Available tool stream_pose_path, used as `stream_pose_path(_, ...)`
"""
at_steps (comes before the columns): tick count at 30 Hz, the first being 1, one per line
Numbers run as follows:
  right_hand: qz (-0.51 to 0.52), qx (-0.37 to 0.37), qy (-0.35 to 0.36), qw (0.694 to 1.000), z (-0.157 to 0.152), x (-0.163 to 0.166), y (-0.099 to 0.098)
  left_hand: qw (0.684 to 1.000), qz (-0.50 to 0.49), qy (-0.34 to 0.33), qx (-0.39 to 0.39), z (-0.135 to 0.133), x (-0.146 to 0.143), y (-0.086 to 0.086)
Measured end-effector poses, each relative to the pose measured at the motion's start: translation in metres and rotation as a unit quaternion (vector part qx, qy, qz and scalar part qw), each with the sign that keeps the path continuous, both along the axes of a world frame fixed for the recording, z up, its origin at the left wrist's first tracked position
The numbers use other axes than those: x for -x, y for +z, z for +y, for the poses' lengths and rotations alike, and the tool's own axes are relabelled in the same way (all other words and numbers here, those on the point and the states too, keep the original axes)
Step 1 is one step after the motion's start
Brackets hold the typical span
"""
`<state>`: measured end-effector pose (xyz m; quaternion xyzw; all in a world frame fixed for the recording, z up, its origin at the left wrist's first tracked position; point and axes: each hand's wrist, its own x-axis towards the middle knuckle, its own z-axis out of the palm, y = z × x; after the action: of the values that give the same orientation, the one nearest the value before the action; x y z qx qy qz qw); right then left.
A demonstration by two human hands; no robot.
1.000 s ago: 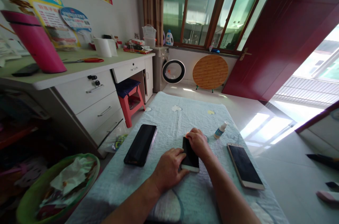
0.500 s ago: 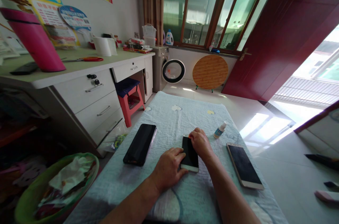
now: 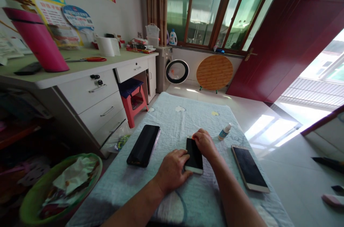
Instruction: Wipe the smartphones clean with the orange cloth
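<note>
A white-framed phone (image 3: 194,155) lies screen up in the middle of a pale blue quilted cloth (image 3: 177,119). My left hand (image 3: 172,171) grips its near left edge, fingers curled against the side. My right hand (image 3: 205,144) rests on the phone's far right part, fingers bent and pressed on the screen; whether anything is under them is hidden. A black phone (image 3: 143,140) lies to the left. A gold-framed phone (image 3: 249,168) lies to the right. A small white bottle with a blue label (image 3: 224,132) lies beyond my right hand.
A white desk with drawers (image 3: 88,91) stands at the left, with a pink tumbler (image 3: 40,42) and red scissors (image 3: 91,59) on it. A green basin of crumpled paper (image 3: 60,187) sits at the lower left. A red stool (image 3: 133,100) stands beyond.
My right hand has slid slightly along the phone's far end. The left hand keeps its hold on the near edge. The view has shifted a little.
</note>
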<state>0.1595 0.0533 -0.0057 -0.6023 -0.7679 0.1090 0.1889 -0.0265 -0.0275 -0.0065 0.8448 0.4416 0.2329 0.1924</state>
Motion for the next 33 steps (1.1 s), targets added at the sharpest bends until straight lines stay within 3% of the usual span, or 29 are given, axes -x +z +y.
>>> stream_pose_path(5,0.012,0.004,-0.013,1.0,-0.003,-0.02,-0.002,1.0,-0.001,0.002,-0.013,0.0,-0.001,-0.004)
stream_pose_path(12,-0.003,0.004,-0.017,1.0,-0.009,-0.016,0.001,1.0,-0.014,0.001,-0.011,0.001,0.0,-0.004)
stream_pose_path(23,0.013,0.044,0.113,0.993,-0.025,-0.004,0.012,0.999,-0.05,-0.004,-0.011,0.001,-0.001,-0.003)
stream_pose_path(33,0.013,0.01,-0.013,1.0,0.002,0.005,-0.001,0.999,-0.029,-0.009,0.009,0.003,0.002,-0.004)
